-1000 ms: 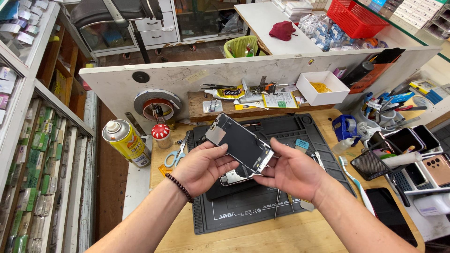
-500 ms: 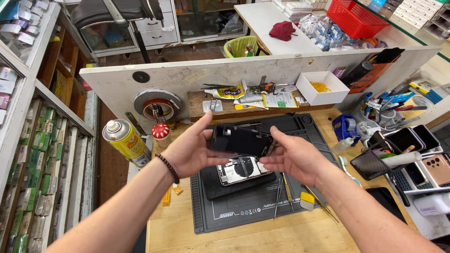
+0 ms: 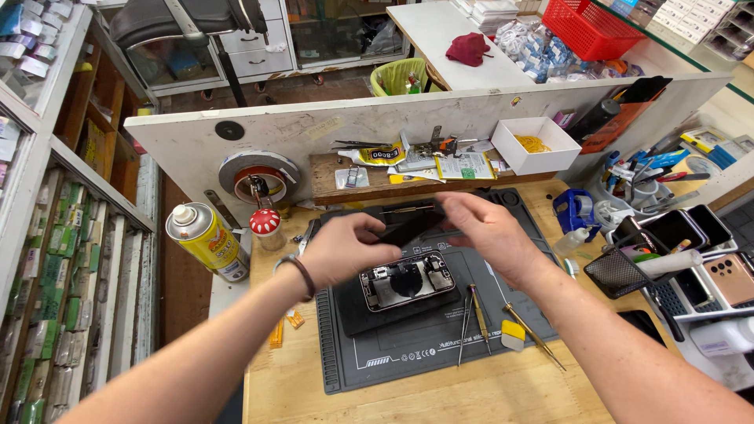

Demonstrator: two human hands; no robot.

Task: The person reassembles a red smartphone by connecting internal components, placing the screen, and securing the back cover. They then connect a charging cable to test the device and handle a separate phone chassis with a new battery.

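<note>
So I've got both hands up over the mat (image 3: 408,357) right now, pinching the screen (image 3: 410,228) between them. Left hand (image 3: 342,251) grips its left end, right hand (image 3: 487,235) has the right end, fingers clamped on the edges. The screen is dark, seen nearly edge-on, tilted, with its long axis running left to right, roughly lined up with the phone body (image 3: 407,280) lying open directly below it. There's a clear gap between the two, they're not touching. The body sits on a dark pad in the middle of the mat, long axis also left to right, its insides facing up. Both hands are about equally near it, left maybe a hair closer.

Room-wise: tweezers (image 3: 465,326) and a screwdriver (image 3: 532,336) lie just right of the body, pointing toward me, so that side is tight. The spray can (image 3: 206,240) stands well off to the left, and the wooden shelf (image 3: 377,184) edge runs behind the mat. Straight down looks open
</note>
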